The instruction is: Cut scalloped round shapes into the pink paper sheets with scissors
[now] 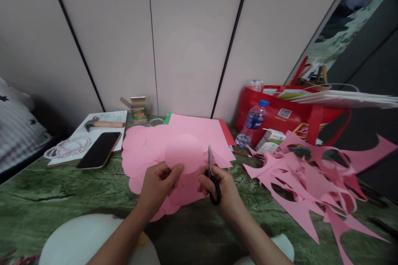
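My left hand [160, 182] pinches the lower edge of a rounded pink paper piece [183, 151], thumb on top. In my right hand [222, 186] is a pair of scissors [209, 161] with black handles, blades pointing up beside the piece's right edge. The blades look closed or nearly so. Under and behind the hands lie more pink cut pieces with rounded edges [137, 155] and pink sheets [199, 126], with a green and a red sheet showing at the stack's edges.
Pink paper scraps [298, 178] pile up at the right, by a water bottle [253, 122], small box [270, 140] and red bag [267, 107]. At the left are a phone [99, 150], hammer [108, 124], beads [68, 147] and an opened box [139, 112].
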`<control>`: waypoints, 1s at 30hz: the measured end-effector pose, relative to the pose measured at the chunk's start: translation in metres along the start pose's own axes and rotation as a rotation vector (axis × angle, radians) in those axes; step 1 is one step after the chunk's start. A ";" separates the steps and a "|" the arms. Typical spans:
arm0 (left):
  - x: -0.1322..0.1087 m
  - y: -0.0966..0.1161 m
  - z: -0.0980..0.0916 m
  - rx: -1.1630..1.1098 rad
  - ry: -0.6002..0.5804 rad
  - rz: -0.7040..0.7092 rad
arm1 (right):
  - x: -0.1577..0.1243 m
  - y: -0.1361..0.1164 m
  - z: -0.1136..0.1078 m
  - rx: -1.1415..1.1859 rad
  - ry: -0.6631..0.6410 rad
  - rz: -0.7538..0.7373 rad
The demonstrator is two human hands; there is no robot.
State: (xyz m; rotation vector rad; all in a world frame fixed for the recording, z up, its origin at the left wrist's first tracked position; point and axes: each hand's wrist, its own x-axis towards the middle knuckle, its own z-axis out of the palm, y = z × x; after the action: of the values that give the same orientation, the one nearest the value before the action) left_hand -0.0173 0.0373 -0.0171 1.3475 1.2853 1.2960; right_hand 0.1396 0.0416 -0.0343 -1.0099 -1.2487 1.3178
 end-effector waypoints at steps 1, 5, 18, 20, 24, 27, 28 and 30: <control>0.000 0.000 0.000 0.000 -0.008 0.008 | 0.001 0.001 0.000 0.019 0.031 -0.013; 0.000 0.001 0.001 0.009 -0.031 0.029 | 0.004 0.005 -0.001 0.085 0.109 -0.022; -0.001 0.003 0.001 0.019 -0.033 0.006 | 0.002 0.005 -0.002 0.078 0.058 -0.062; -0.001 0.004 0.001 0.023 -0.037 -0.003 | 0.002 0.006 -0.002 0.069 0.028 -0.077; -0.001 0.004 0.002 0.018 -0.049 -0.002 | 0.002 0.004 -0.001 0.080 0.037 -0.091; -0.001 0.003 0.002 0.012 -0.065 -0.004 | 0.001 -0.001 0.000 0.076 0.065 -0.096; -0.001 0.002 0.002 0.013 -0.075 -0.011 | 0.001 -0.002 0.000 0.069 0.064 -0.093; 0.000 0.002 0.002 0.014 -0.102 -0.032 | 0.000 -0.004 0.000 0.057 0.056 -0.087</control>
State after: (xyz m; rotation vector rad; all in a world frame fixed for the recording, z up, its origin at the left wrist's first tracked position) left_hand -0.0156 0.0372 -0.0156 1.3789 1.2431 1.1837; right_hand 0.1404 0.0415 -0.0301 -0.9362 -1.1938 1.2433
